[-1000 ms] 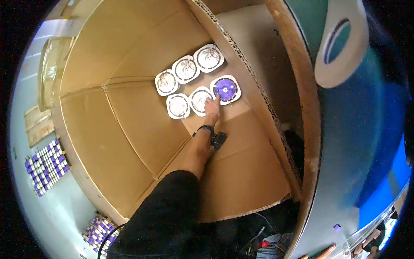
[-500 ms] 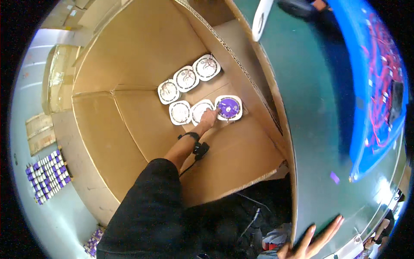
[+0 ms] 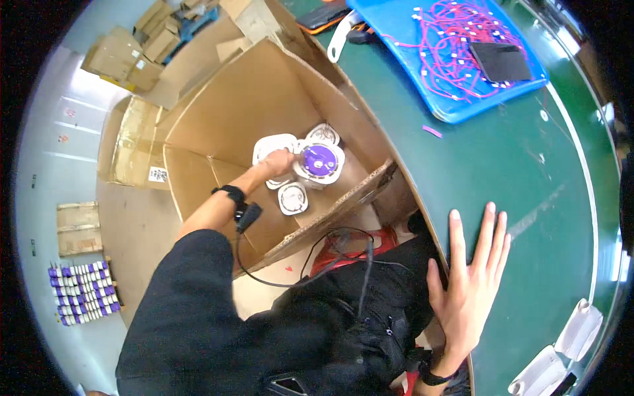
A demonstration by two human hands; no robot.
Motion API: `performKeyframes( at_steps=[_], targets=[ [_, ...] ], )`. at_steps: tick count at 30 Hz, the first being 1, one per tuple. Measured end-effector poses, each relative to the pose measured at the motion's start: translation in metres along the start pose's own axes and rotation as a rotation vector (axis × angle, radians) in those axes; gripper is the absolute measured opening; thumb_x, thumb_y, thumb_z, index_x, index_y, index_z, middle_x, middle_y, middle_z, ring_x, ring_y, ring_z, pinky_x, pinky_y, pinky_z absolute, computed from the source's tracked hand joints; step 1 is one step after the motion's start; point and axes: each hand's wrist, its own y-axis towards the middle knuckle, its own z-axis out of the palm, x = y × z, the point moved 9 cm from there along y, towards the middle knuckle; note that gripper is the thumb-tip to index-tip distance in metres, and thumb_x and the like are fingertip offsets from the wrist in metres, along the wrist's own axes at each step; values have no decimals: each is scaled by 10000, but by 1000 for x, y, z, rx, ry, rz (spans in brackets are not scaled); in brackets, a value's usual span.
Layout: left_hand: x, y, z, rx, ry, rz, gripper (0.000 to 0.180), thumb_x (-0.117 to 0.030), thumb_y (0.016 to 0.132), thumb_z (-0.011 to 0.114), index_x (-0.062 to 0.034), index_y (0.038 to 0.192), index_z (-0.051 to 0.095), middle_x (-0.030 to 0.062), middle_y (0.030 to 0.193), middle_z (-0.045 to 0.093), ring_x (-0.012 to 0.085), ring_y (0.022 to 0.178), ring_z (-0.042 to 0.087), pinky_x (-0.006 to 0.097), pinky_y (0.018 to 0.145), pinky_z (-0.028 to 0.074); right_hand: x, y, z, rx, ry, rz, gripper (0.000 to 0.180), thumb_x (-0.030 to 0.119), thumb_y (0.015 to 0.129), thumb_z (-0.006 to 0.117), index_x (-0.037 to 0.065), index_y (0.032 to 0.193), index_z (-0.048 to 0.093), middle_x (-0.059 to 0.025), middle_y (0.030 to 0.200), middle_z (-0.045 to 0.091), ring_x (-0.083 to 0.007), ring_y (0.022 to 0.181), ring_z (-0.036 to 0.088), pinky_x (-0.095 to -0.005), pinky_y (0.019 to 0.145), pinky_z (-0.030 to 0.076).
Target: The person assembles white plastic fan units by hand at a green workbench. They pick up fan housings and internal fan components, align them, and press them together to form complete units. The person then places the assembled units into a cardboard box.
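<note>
My left hand [image 3: 280, 162] reaches into a deep cardboard box [image 3: 231, 119], its fingers closed between two raised pieces. One is a white rounded-square housing [image 3: 273, 143]; the other is a similar housing with a purple disc [image 3: 320, 160] in its middle. Both look larger than the white housings lower in the box, such as one [image 3: 292, 198] near the front and another [image 3: 323, 134] behind the purple one. Some are partly covered by the hand and the raised pieces. On the green table [image 3: 528, 178], my right hand [image 3: 470, 294] lies flat near the edge, fingers spread, holding nothing.
A blue tray [image 3: 439, 109] of pink wires with a dark flat object [image 3: 502, 63] sits at the table's far side. Near it are a white handle-like piece [image 3: 340, 38] and a purple strip [image 3: 432, 132]. Stacked purple-and-white parts [image 3: 84, 292] stand on the floor at left.
My left hand has raised the purple-disc housing and a white one from the box bottom. My right hand has slid farther onto the table. The view has turned, showing more table and tray.
</note>
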Motion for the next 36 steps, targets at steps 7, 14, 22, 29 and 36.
performKeyframes(
  at_steps=[7, 14, 22, 29, 36],
  targets=[
    [-12, -139, -213, -134, 128, 174, 515, -106, 779, 637, -262, 1266, 577, 195, 918, 595, 381, 866, 616, 452, 805, 492, -8, -34, -13, -91, 145, -103, 622, 235, 773, 678, 140, 1356, 481, -242, 1461, 322, -419, 1368, 281, -539, 1112, 235],
    [-97, -246, -361, -343, 244, 127, 367, -82, 736, 697, -165, 1093, 684, 166, 830, 603, 336, 794, 619, 393, 732, 493, -20, -56, -16, -289, 267, -176, 508, 225, 821, 635, 64, 1288, 514, -241, 1372, 433, -383, 1325, 365, -515, 1106, 258],
    [-295, -224, -453, -479, 163, 704, 407, 14, 717, 654, -53, 1119, 656, 132, 966, 688, 232, 823, 652, 331, 700, 518, -60, -107, -33, -471, 288, 18, 441, 233, 805, 658, 50, 1198, 573, -196, 1313, 508, -344, 1246, 465, -469, 1070, 341],
    [-479, -125, -442, -351, 338, 1125, 450, -41, 759, 648, -61, 1207, 615, 159, 1072, 675, 284, 886, 649, 351, 778, 506, -85, -163, -43, -485, 178, 245, 481, 326, 800, 681, 49, 1183, 591, -193, 1339, 490, -348, 1271, 437, -480, 1066, 341],
    [-569, -79, -414, -579, 265, 1267, 471, -91, 720, 619, -100, 1191, 623, 210, 1030, 661, 369, 898, 641, 415, 816, 506, -92, -185, -43, -471, 162, 329, 467, 338, 803, 679, 85, 1187, 593, -181, 1341, 489, -347, 1266, 440, -498, 1067, 334]
  ],
)
